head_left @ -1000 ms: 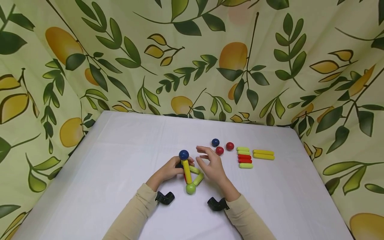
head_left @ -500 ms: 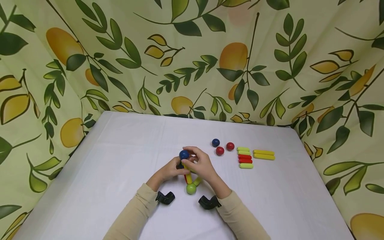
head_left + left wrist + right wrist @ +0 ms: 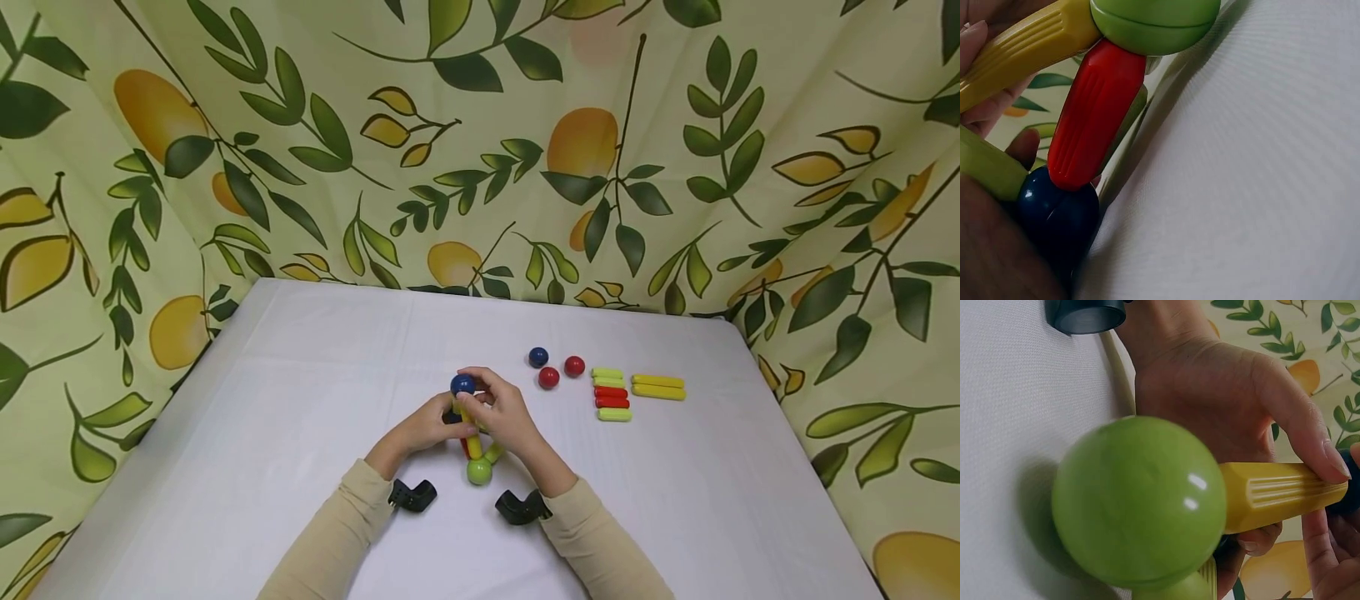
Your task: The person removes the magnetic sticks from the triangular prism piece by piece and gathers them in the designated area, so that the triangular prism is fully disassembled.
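Note:
A small frame of magnetic building sticks and balls stands on the table between both hands. Its green ball (image 3: 479, 472) is nearest the body, joined to a yellow stick (image 3: 1285, 494) that rises to a blue ball (image 3: 462, 384). A red stick (image 3: 1097, 115) links the green ball to a lower dark blue ball (image 3: 1060, 206), with a lime stick (image 3: 988, 165) beside it. My left hand (image 3: 426, 424) grips the frame from the left, thumb against the yellow stick. My right hand (image 3: 510, 417) pinches around the upper blue ball at the stick's top. The fingers partly hide the frame.
Right of the hands lie a loose blue ball (image 3: 538, 357) and two red balls (image 3: 549, 377). Further right are a column of short lime and red sticks (image 3: 612, 392) and two yellow sticks (image 3: 658, 387). A leaf-patterned curtain (image 3: 480, 167) surrounds the white table (image 3: 337, 333).
My right hand has come left from beside the frame and taken hold at its top. The upper blue ball has shifted slightly right. My left hand keeps its grip.

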Motion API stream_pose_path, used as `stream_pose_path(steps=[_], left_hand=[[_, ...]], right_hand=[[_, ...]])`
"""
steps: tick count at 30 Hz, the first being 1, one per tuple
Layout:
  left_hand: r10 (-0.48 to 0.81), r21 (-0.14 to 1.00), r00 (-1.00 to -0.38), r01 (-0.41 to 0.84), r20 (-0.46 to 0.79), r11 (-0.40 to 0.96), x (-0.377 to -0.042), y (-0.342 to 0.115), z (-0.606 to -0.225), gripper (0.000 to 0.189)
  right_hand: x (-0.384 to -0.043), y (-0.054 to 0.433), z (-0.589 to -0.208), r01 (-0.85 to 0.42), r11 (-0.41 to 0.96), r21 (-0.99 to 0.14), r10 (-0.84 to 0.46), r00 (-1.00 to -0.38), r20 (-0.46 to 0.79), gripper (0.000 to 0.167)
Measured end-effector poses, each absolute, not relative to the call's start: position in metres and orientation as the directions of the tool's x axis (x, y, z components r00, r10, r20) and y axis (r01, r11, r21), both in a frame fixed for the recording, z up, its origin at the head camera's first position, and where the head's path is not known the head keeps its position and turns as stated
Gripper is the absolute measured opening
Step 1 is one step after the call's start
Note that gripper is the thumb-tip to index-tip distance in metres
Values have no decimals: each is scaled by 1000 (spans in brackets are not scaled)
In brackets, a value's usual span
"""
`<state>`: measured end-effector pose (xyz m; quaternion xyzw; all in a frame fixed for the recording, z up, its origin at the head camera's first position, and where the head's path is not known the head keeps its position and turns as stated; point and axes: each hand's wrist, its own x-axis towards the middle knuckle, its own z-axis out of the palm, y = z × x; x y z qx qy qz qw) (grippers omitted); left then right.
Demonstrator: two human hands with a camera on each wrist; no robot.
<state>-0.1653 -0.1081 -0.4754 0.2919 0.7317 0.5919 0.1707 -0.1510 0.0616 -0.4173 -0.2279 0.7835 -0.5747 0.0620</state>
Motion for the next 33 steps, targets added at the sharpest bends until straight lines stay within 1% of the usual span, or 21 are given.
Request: stream_pose_path(steps=[5,12,18,23,27,30,33], left_hand=[[627,966,-771,235,116,109,-172,-108,-495,40],[640,965,-756,248,137,86,-174,-108,-497,24],[653,955,-746,271,130,120,-173,-108,-496,32],[642,945,-753,299,146,135,-174,-109,-496,36],[635,935,-759,314,144,164,-174,-109,-496,33],[631,936,-764,307,135,172,-174,-110,-497,28],[627,936,-769,303,127,182,-173,-109,-496,23]], right_hand=[[-149,61,-420,-265,195,-944,-439,-885,157,35],[-149,60,-420,-289,226,-930,-420,-891,174,35],[-150,58,-422,-284,269,-920,-347,-920,183,36],[-152,59,-426,-247,227,-942,-327,-931,165,39],[-163,65,-446,-198,188,-962,-258,-955,146,43],[-172,71,-464,-188,199,-962,-203,-968,147,45],[-179,77,-473,-203,232,-951,-149,-974,171,45]])
